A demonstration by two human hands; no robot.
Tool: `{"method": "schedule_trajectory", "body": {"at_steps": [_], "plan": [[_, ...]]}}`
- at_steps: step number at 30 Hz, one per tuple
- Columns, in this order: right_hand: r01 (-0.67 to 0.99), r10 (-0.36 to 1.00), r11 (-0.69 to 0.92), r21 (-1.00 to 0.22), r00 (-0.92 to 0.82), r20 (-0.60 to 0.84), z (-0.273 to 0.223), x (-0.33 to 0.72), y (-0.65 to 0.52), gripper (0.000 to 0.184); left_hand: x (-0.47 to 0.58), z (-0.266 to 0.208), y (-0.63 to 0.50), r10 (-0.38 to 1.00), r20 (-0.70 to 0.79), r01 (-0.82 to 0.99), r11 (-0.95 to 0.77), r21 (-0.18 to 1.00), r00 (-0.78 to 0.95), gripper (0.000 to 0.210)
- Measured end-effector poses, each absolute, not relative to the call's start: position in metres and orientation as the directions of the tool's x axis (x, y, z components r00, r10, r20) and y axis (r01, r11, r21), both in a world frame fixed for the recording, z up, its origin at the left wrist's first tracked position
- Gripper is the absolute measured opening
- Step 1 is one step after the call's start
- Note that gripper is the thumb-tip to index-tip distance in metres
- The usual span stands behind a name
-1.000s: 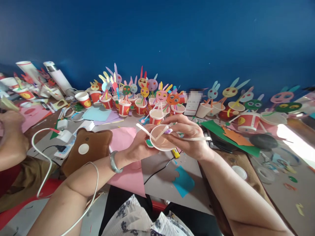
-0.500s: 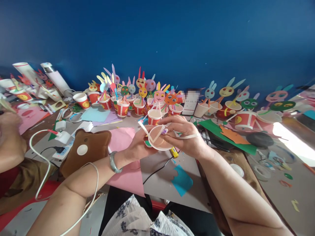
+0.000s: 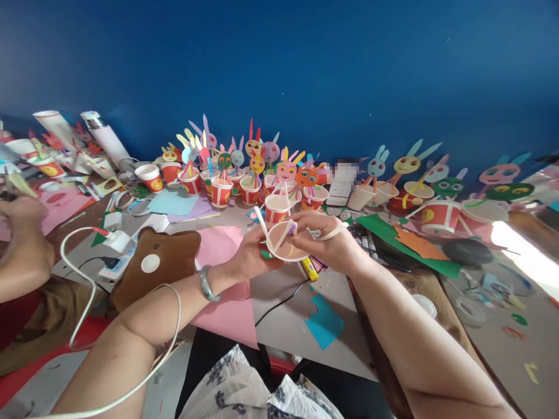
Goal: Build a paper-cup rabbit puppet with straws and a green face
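A paper cup (image 3: 283, 251) tilts its open mouth toward me, with a pale folded paper strip (image 3: 283, 237) inside and a small purple piece near the rim. My left hand (image 3: 257, 256) is closed round the cup's left side. Another white strip (image 3: 261, 221) sticks up beside that hand, and a bit of green shows under its fingers. My right hand (image 3: 321, 237) reaches over the right rim, its fingertips pinched at the strip by the purple piece. A white band-like strip (image 3: 332, 231) curves across the back of this hand.
Red paper cups with paper rabbit figures (image 3: 286, 170) line the blue wall. Pink paper (image 3: 225, 317), a teal scrap (image 3: 324, 321), a yellow object (image 3: 310, 269) and a black cable lie nearby. At left are a brown bear-shaped pad (image 3: 174, 256), a power strip and another person's arm (image 3: 26, 238).
My right fingers have drawn in from spreading over the cup to a pinch at its rim. The strip inside has shifted, and the view has turned slightly left.
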State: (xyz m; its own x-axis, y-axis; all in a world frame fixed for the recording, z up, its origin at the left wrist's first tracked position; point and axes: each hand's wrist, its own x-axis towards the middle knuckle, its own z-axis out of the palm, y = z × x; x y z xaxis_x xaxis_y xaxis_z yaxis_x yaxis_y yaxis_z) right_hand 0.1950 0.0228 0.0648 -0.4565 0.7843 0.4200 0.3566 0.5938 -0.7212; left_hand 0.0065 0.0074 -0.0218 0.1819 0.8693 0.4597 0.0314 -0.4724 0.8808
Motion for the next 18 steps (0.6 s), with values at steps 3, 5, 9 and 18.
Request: {"method": "schedule_trajectory", "body": {"at_steps": [3, 5, 9, 18], "plan": [[0.318, 0.807, 0.535, -0.783, -0.466, 0.362, 0.063, 0.195, 0.027, 0.016, 0.006, -0.024, 0.009, 0.913, 0.351, 0.005, -0.360, 0.933, 0.210, 0.056], [0.304, 0.817, 0.499, -0.812, -0.477, 0.324, 0.062, 0.195, 0.029, 0.019, 0.006, -0.023, 0.008, 0.934, 0.268, -0.040, -0.266, 0.963, 0.237, 0.061], [0.281, 0.851, 0.409, -0.868, -0.459, 0.253, 0.060, 0.195, 0.031, 0.023, 0.008, -0.021, 0.009, 0.942, 0.206, -0.139, -0.175, 0.975, 0.266, 0.070], [0.148, 0.862, 0.320, -0.936, -0.456, 0.222, 0.051, 0.194, 0.039, 0.042, 0.006, -0.017, 0.017, 0.962, 0.111, -0.173, -0.069, 0.982, 0.251, 0.079]]}}
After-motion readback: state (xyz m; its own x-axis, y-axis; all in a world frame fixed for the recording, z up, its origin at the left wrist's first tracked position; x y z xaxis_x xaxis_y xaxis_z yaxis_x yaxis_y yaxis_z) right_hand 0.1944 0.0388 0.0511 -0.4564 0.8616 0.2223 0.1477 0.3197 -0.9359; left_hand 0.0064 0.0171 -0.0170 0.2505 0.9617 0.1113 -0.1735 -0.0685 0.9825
